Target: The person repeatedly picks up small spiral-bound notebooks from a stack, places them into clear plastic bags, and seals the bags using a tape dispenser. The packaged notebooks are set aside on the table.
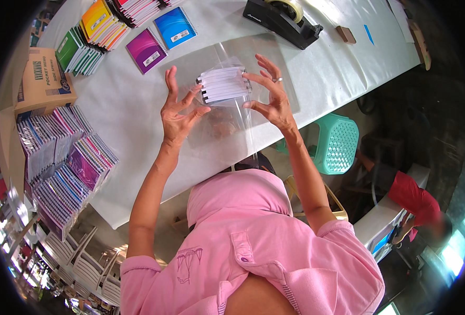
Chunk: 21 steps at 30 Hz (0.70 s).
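Observation:
A small stack of notebooks point(223, 85) stands with its white page edges up and black bindings at the sides, partly under clear film. My left hand point(177, 114) is at its left end, index finger and thumb against the side and lower corner, other fingers raised. At the right end, my right hand point(275, 100), a ring on one finger, spans the stack's side between index finger and thumb. Beneath lies a transparent plastic sheet point(279, 63), creased and reaching the table's near edge.
Purple point(146, 51) and blue notebooks point(175, 28) lie beyond. Stacked yellow notebooks point(98, 21), a cardboard box point(43, 79) and wrapped notebook bundles point(67, 157) are at left. A black tape dispenser point(282, 23) and brown block point(346, 34) sit far right. A green stool point(337, 144) and another person point(413, 197) are right.

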### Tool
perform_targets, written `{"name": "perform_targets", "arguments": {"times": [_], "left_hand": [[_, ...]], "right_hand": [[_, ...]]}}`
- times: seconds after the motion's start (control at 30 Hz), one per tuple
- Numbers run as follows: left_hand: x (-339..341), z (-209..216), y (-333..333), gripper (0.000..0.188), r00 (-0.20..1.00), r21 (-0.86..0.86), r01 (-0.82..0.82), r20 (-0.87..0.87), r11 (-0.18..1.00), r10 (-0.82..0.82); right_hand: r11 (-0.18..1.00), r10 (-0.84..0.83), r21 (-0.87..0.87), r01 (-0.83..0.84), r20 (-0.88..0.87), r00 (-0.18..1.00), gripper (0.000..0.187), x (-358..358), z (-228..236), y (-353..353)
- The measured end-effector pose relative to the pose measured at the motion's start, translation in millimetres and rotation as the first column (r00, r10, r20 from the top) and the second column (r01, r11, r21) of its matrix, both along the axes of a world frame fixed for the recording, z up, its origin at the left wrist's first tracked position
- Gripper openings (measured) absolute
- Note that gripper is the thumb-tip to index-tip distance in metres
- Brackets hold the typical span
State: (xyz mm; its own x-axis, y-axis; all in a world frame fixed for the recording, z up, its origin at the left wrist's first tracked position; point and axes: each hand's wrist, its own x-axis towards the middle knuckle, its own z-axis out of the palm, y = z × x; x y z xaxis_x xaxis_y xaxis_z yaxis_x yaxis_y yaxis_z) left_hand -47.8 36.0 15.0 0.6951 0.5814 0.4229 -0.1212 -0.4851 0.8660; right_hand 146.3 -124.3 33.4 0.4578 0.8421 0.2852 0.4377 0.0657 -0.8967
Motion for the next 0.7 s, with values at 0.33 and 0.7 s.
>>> {"name": "perform_targets", "arguments": {"times": [0.33, 0.7], "left_hand": [[-15, -1, -5, 0.047, 0.995, -0.01, -0.081, -0.063, 0.997, 0.08], [17, 30, 14, 0.039, 0.97, 0.348, 0.106, -0.244, 0.931, -0.019]], "right_hand": [[1.0, -0.017, 0.014, 0.017, -0.038, 0.999, 0.058, 0, -6, -11], [1.0, -0.005, 0.031, 0.002, 0.111, 0.994, 0.038, -8, 2, 12]]}}
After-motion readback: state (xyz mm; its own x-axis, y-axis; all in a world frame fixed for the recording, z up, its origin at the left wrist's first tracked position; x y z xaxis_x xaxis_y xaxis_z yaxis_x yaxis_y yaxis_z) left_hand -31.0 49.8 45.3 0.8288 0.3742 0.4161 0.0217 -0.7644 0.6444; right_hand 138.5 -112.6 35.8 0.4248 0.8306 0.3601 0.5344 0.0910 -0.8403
